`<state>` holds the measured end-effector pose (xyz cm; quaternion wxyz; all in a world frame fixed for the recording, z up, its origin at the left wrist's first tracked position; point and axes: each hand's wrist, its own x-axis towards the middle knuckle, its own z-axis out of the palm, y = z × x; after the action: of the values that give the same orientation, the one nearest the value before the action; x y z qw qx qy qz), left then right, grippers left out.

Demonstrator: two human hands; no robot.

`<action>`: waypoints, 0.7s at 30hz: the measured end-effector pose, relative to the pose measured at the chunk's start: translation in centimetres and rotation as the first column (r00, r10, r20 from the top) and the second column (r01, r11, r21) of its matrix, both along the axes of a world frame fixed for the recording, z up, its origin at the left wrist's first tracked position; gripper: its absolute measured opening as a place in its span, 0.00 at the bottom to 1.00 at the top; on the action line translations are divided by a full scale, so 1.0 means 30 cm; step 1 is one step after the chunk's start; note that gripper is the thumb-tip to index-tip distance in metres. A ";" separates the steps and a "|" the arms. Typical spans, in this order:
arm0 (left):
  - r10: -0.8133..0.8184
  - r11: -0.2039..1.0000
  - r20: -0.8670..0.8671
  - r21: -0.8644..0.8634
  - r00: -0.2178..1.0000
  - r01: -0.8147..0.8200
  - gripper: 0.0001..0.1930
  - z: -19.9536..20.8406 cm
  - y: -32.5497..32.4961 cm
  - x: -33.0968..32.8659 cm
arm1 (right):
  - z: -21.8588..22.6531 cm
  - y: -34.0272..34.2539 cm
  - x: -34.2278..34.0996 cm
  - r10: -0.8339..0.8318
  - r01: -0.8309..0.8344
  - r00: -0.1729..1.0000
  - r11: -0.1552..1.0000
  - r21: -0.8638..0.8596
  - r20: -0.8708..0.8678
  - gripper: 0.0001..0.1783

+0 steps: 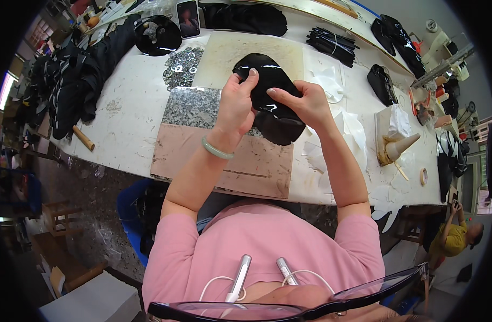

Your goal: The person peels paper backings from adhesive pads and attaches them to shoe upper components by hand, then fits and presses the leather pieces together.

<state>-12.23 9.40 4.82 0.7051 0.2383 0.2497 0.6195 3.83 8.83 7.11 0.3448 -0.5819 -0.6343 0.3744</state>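
Observation:
Between my hands, a shiny black leather-like piece (275,86) is held up above the work table, its lower end folded over. My left hand (238,104) grips its left edge, thumb lying on the glossy face and fingers mostly hidden behind. On the other side, my right hand (308,104) pinches the right edge with its thumb pressed on the surface. Whether the piece is a shoe upper or a pouch part, I cannot tell. Beneath it are a speckled stone slab (189,107) and a pinkish-brown board (219,158).
A pile of small metal rings (182,67) lies left of a cream board (214,53). Farther back are a round black dish (158,35), a phone (188,19) and a bundle of black strips (332,45). A glue-stained cone (403,147) stands right; black pieces (74,80) heap left.

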 end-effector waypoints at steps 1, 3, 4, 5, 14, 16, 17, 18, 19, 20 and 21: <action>-0.002 1.000 -0.001 0.001 1.000 0.002 0.12 0.003 -0.001 0.000 | -0.003 0.000 0.000 -0.002 0.002 1.000 1.000 0.001 -0.001 0.28; -0.054 0.994 -0.105 0.089 0.993 0.064 0.13 0.011 0.000 -0.001 | -0.011 0.003 -0.001 -0.041 0.040 0.999 0.998 0.044 0.009 0.28; -0.052 0.994 -0.107 0.090 0.993 0.061 0.13 0.010 -0.002 -0.004 | -0.009 0.000 -0.007 -0.039 0.038 0.999 0.998 0.045 0.007 0.28; -0.023 0.994 -0.099 0.108 0.995 0.034 0.13 0.009 -0.005 -0.008 | -0.003 -0.007 -0.014 -0.059 0.057 0.998 0.995 0.083 0.022 0.27; 0.062 0.978 -0.160 0.206 0.985 -0.028 0.10 0.028 -0.045 -0.042 | -0.034 0.005 -0.018 0.130 -0.085 0.985 0.941 0.328 -0.117 0.23; 0.100 0.970 -0.197 0.238 0.975 -0.052 0.11 0.009 -0.047 -0.048 | -0.019 -0.022 -0.015 0.056 -0.076 0.996 0.926 0.371 0.064 0.18; 0.163 0.954 -0.233 0.285 0.959 -0.093 0.11 0.021 -0.062 -0.036 | -0.028 -0.025 -0.009 0.079 -0.086 0.996 0.939 0.332 0.036 0.19; 0.213 0.938 -0.285 0.328 0.934 -0.113 0.11 0.025 -0.070 -0.035 | -0.027 -0.029 -0.005 0.089 -0.086 0.996 0.978 0.188 -0.007 0.19; 0.262 0.920 -0.334 0.370 0.906 -0.130 0.11 0.028 -0.080 -0.035 | -0.021 -0.040 -0.009 0.093 -0.091 0.995 0.995 0.036 -0.048 0.19; 0.273 0.917 -0.339 0.374 0.900 -0.138 0.11 0.025 -0.084 -0.039 | -0.023 -0.049 -0.020 0.104 -0.102 0.993 0.994 0.040 -0.054 0.19; 0.314 0.902 -0.393 0.407 0.864 -0.142 0.11 0.015 -0.086 -0.045 | -0.027 -0.057 -0.030 0.143 -0.139 0.976 0.990 0.035 -0.165 0.18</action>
<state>-13.56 6.82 5.26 0.4916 0.4697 0.3134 0.6630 2.93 7.13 6.31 0.3759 -0.4981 -0.6472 0.4379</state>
